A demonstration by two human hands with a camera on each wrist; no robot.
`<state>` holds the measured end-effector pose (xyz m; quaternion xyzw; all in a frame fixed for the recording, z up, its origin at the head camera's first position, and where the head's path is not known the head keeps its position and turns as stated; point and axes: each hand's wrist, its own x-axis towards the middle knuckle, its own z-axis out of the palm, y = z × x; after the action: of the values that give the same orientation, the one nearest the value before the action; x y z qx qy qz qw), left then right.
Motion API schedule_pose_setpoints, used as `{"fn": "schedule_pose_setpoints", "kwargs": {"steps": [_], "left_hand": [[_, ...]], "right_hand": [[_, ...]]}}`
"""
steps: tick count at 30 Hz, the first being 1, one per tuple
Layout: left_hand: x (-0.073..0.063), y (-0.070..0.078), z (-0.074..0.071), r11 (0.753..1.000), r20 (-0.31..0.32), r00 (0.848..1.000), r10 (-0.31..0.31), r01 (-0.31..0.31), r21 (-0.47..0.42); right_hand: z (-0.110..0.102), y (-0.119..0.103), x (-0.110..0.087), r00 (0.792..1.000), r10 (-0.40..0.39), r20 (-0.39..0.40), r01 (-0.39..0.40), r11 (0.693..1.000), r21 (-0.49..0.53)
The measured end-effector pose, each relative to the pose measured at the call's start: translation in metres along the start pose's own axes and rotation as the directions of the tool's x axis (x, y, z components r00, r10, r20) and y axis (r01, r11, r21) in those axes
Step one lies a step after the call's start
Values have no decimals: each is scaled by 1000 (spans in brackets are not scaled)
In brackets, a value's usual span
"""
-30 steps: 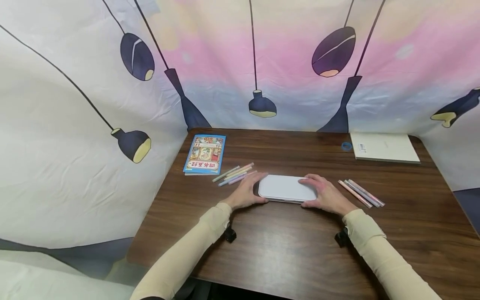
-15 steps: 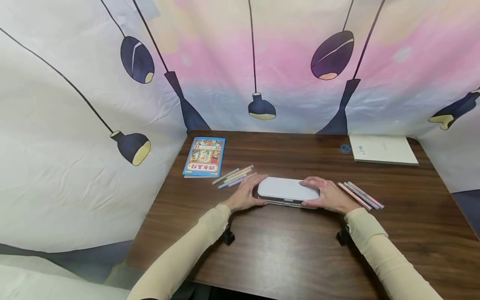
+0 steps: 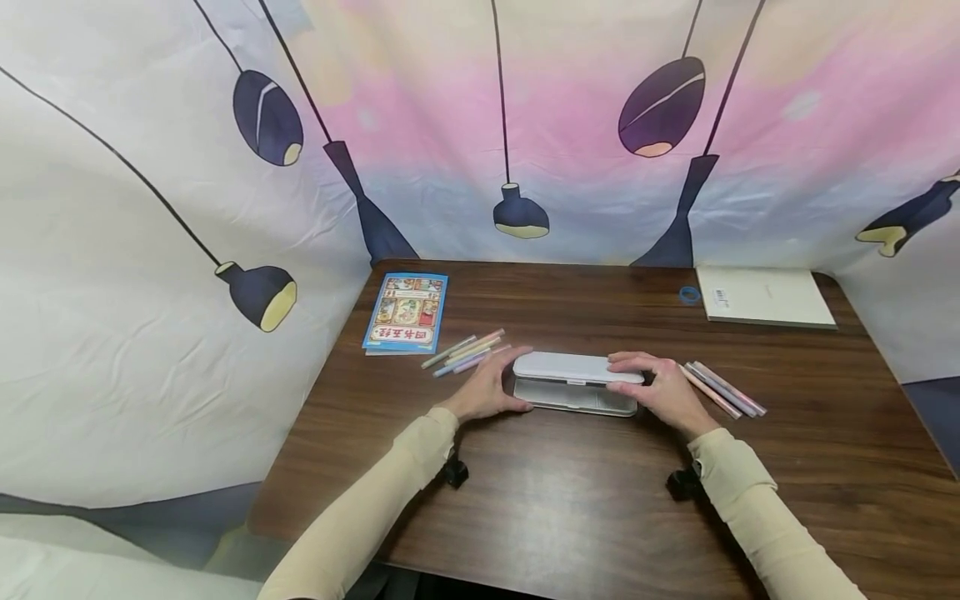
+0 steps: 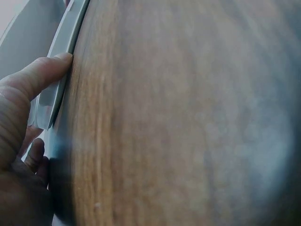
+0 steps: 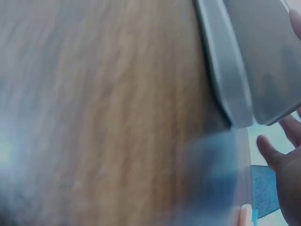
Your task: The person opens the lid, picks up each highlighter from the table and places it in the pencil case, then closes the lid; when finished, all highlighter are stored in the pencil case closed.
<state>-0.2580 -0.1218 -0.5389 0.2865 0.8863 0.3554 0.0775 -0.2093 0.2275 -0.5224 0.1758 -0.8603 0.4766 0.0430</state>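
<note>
A white pencil case (image 3: 528, 397) lies lengthwise on the dark wooden table in the head view, its lid (image 3: 558, 365) partly raised so that the grey inside shows. My left hand (image 3: 487, 392) grips the left end, thumb at the front edge. In the left wrist view that thumb presses along the side of the case (image 4: 59, 44). My right hand (image 3: 670, 396) holds the lid's right end between thumb and fingers. The right wrist view shows the lid (image 5: 268, 56) tilted up from the base (image 5: 228, 66).
Several pastel pens (image 3: 468, 352) lie left of the case, close to my left hand. More pens (image 3: 723, 390) lie to the right. A blue-bordered booklet (image 3: 406, 312) is at the back left. A blue ring (image 3: 689, 295) and a flat white box (image 3: 765, 296) are at the back right.
The lid was down one second ago and has swung up at the front, with my right hand rising along with it. My left hand has stayed at the case's left end.
</note>
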Motion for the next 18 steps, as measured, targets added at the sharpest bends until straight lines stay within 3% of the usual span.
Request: {"fn": "schedule_pose_setpoints", "kwargs": {"steps": [6, 11, 14, 18], "left_hand": [[0, -2, 0, 998, -6, 1000, -18, 17, -55], [-1, -3, 0, 997, -32, 999, -24, 22, -74], [-1, -3, 1, 997, -36, 999, -29, 27, -77], [-2, -3, 2, 995, -44, 999, -23, 18, -96]], "right_hand": [[-3, -12, 6, 994, 37, -106, -19, 985, 169], [-2, -16, 15, 977, 12, -211, 35, 975, 221], [-1, -14, 22, 957, -60, -284, 104, 984, 144], [-2, -7, 33, 904, -228, -362, 219, 974, -66]]}}
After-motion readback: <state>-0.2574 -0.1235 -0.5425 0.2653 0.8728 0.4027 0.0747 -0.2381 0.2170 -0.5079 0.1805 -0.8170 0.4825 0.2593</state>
